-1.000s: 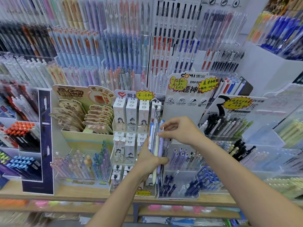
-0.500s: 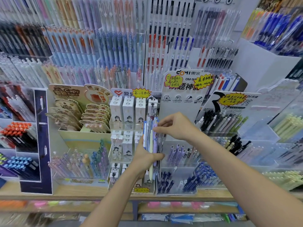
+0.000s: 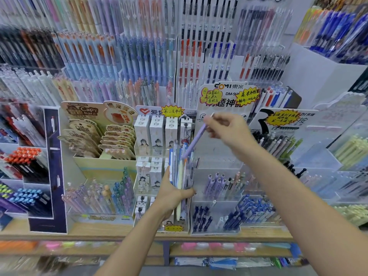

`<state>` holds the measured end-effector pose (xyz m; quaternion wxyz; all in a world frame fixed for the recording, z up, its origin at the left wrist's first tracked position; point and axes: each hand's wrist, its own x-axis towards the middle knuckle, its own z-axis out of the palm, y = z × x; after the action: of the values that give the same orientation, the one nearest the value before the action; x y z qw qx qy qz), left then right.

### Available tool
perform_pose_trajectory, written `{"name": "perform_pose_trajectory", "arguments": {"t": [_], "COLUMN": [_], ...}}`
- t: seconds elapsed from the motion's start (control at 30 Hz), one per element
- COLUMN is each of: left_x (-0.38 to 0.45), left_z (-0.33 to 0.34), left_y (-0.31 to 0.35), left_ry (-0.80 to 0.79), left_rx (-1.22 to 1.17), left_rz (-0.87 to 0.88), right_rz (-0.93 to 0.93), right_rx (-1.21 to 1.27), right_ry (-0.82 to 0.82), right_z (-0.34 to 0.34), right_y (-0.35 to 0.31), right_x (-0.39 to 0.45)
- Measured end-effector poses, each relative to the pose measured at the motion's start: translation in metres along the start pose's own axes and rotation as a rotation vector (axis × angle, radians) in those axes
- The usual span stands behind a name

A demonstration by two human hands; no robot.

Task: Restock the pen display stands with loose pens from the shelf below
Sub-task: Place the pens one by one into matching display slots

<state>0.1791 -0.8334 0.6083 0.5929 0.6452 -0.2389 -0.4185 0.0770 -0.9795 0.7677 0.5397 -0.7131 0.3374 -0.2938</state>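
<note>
My left hand (image 3: 172, 194) grips an upright bundle of loose pens (image 3: 182, 168), blue, yellow and lilac, in front of the white boxed-pen stand (image 3: 157, 136). My right hand (image 3: 229, 130) pinches one lilac pen (image 3: 196, 140) near its top; the pen slants down-left and its lower end still touches the bundle's top. To the right stands the clear tiered pen display stand (image 3: 219, 184) under the DOMI header card (image 3: 227, 96), with lilac and grey pens in its middle tier and dark blue pens in the bottom one.
Pen racks cover the back wall. A Capybara card display (image 3: 95, 134) stands at the left, a black-pen stand (image 3: 278, 144) at the right. All stand on a wooden shelf (image 3: 111, 229); a lower shelf (image 3: 219, 247) holds blurred pink and orange items.
My right hand has risen up and to the right, drawing the lilac pen out of the bundle. My left hand keeps hold of the bundle in about the same place.
</note>
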Motion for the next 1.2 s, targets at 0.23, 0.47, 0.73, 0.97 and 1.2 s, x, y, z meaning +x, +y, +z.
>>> {"name": "perform_pose_trajectory", "arguments": {"t": [0.23, 0.47, 0.73, 0.97, 1.2], "left_x": [0.004, 0.013, 0.015, 0.018, 0.012], "left_z": [-0.009, 0.0, 0.004, 0.005, -0.007], "left_y": [0.007, 0.021, 0.019, 0.012, 0.023], "left_ry": [0.053, 0.069, 0.044, 0.04, 0.026], "left_rx": [0.014, 0.03, 0.002, -0.031, -0.07], "left_rz": [-0.011, -0.019, -0.049, -0.07, -0.017], "right_rz": [0.025, 0.034, -0.105, -0.177, -0.055], "right_rx": [-0.176, -0.419, -0.729, -1.105, -1.275], "right_ry": [0.134, -0.013, -0.026, -0.028, -0.025], "right_z": [-0.041, 0.001, 0.013, 0.022, 0.036], "right_y": [0.046, 0.117, 0.151, 0.156, 0.143], "right_x": [-0.009, -0.024, -0.024, -0.02, -0.015]}}
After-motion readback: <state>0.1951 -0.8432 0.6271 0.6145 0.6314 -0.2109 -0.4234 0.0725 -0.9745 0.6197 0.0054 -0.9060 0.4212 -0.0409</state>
